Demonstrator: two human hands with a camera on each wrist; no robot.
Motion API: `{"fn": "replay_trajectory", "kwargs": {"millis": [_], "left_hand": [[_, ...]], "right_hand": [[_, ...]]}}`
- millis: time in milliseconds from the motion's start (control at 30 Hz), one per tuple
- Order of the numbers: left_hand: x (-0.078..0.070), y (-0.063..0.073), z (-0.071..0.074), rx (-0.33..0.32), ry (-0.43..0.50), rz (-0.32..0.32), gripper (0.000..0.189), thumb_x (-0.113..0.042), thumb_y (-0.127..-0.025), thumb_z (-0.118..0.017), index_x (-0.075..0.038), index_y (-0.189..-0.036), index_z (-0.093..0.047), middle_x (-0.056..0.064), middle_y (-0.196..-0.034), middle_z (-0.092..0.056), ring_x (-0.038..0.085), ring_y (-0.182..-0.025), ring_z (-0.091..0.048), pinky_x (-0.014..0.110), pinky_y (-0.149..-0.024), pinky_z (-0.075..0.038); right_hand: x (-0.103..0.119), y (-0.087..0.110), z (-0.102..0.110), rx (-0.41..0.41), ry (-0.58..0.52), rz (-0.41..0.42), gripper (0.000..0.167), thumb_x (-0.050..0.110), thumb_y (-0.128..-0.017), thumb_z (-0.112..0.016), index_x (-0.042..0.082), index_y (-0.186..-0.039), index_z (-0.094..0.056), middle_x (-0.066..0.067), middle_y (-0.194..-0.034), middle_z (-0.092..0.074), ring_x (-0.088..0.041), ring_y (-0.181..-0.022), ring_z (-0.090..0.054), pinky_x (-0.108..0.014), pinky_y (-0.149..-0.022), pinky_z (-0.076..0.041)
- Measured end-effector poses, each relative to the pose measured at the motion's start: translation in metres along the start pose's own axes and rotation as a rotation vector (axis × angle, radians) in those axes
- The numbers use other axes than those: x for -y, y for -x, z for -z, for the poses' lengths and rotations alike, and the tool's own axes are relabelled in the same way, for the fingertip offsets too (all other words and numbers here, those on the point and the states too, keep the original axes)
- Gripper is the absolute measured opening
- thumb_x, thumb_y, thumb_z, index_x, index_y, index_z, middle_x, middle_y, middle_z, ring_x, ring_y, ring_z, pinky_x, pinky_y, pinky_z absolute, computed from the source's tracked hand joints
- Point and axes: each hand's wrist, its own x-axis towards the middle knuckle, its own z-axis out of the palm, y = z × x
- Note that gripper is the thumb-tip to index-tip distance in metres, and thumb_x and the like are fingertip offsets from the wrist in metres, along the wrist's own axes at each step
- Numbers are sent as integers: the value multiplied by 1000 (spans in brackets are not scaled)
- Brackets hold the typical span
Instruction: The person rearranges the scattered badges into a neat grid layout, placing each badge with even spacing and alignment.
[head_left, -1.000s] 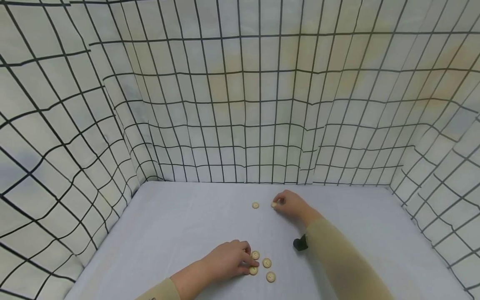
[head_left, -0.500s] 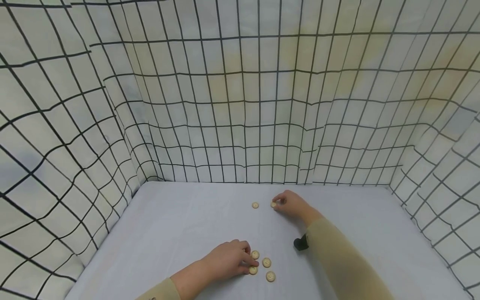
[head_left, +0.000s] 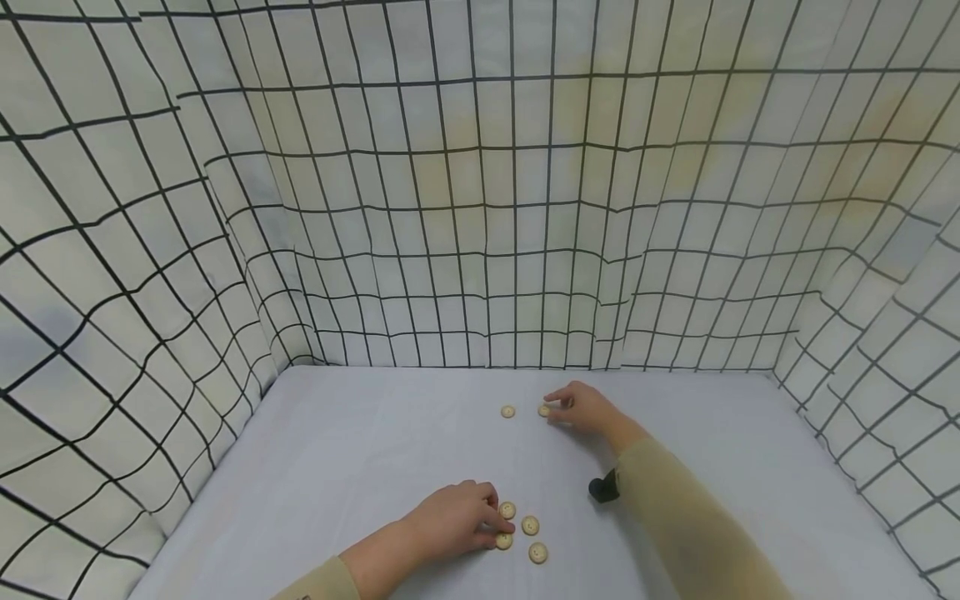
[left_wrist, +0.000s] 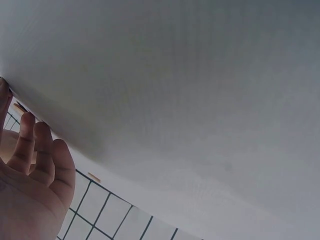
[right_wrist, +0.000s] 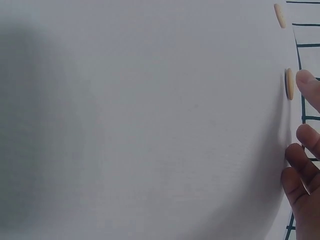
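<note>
My right hand (head_left: pixel 588 408) is at the far part of the table with its fingertips parted around a round beige button (head_left: pixel 543 410). In the right wrist view this button (right_wrist: pixel 289 84) lies on the white cloth, a small gap from the nearest fingertip. To its left lies a second button (head_left: pixel 507 411). Nearer to me, my left hand (head_left: pixel 453 521) rests on the cloth by several more buttons. Its thumb and forefinger are at the edge of one button (head_left: pixel 504 540), just below another (head_left: pixel 507 509). The left wrist view shows its other fingers (left_wrist: pixel 44 150) loosely bent against the cloth.
Two more buttons, one at the right (head_left: pixel 530 525) and one nearest me (head_left: pixel 537 553), lie beside the left hand. White cloth (head_left: pixel 360 442) covers the table. Walls with a black grid (head_left: pixel 517 292) stand at the back and both sides. A black wrist camera (head_left: pixel 602 489) hangs under the right sleeve.
My right fingers have parted from the button they pinched, and it lies on the cloth. The left hand stays put beside its buttons. The head view has shifted slightly.
</note>
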Motion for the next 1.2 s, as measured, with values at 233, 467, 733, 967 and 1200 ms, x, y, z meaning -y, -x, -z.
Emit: {"fn": "replay_trajectory", "kwargs": {"millis": [233,467,733,967,1200], "left_hand": [[0,-3,-1,-2,4,-10,27,-41,-88,-73,-42,-115,-73,-16,-102,-56,1,-79,-44,20,-65,-42],[-1,-2,3,5,27,-3,26,-39,-88,-74,-41,-114,-74,-16,-103,-57,0,-80,-44,20,-69,-44],[-3,-3,8,20,50,-4,27,-35,-86,-76,-38,-114,-75,-15,-102,-57,1,-80,-45,21,-70,-44],[-1,-5,6,30,80,3,26,-35,-86,-76,-37,-113,-75,-16,-101,-57,-1,-80,-46,21,-71,-45],[-1,-3,7,46,92,31,26,-36,-86,-76,-38,-111,-76,-15,-100,-57,0,-80,-46,22,-72,-46]], "right_hand": [[-5,0,2,-6,-12,-20,36,29,-84,-79,26,-119,-73,-1,-103,-58,-18,-90,-53,-34,-73,-47],[-3,6,6,0,-6,34,35,31,-82,-80,29,-116,-74,2,-100,-58,-16,-89,-53,-33,-73,-45],[9,21,10,25,-9,43,31,32,-81,-81,33,-112,-75,4,-98,-59,-16,-89,-53,-33,-72,-47],[14,39,12,73,35,131,36,35,-82,-80,29,-117,-74,3,-104,-60,-14,-92,-54,-32,-73,-47],[25,60,8,152,43,217,31,32,-85,-78,26,-115,-75,1,-106,-61,-19,-99,-55,-36,-77,-47]]}}
